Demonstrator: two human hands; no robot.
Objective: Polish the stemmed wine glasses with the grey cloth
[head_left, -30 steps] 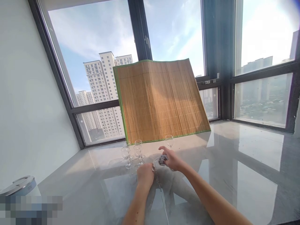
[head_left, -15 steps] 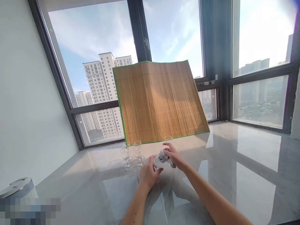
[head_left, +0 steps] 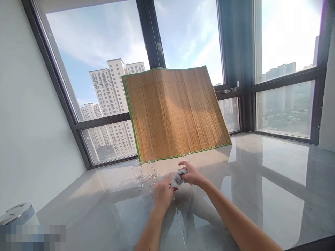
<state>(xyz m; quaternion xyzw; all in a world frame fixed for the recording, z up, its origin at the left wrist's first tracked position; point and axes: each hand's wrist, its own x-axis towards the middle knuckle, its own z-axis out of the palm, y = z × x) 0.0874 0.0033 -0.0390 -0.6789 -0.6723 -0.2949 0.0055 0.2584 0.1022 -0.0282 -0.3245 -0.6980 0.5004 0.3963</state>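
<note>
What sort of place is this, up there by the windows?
Probably a high-rise flat: a glossy stone ledge runs under corner windows that look out on tower blocks. Small stemmed glasses stand on it before a bamboo mat.

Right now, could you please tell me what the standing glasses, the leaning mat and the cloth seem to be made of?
Standing glasses: clear, glossy glass, see-through with bright rims. Leaning mat: thin slats, probably bamboo, matt tan with a green edge. Cloth bunched in the right hand: soft grey fabric, weave too small to tell. The left hand grips a held glass, equally clear.
</note>
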